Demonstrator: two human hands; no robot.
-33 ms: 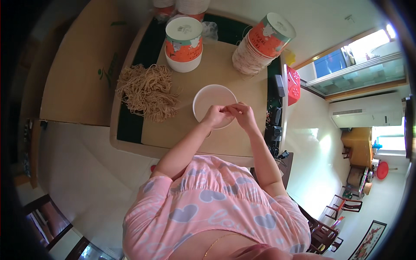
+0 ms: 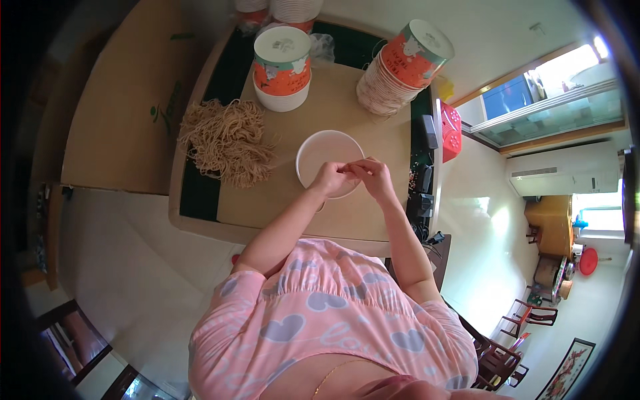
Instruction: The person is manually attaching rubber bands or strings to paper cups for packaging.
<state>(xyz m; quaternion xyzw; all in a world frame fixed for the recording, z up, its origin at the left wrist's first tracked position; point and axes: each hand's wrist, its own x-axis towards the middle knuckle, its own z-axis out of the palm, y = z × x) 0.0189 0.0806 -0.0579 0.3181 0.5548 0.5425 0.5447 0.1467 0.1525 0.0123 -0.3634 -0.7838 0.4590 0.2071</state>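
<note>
Left hand [image 2: 329, 179], right hand [image 2: 375, 177] meeting over white bowl [image 2: 320, 150]; noodles [image 2: 227, 141] beside

Both hands [image 2: 353, 177] over white bowl [image 2: 320, 150]

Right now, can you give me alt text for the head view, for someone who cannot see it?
Both hands, left hand and right hand, meet fingertip to fingertip over the near rim of a white bowl on a brown table. A pile of dry noodles lies to its left, stacked printed cups beyond.
</note>
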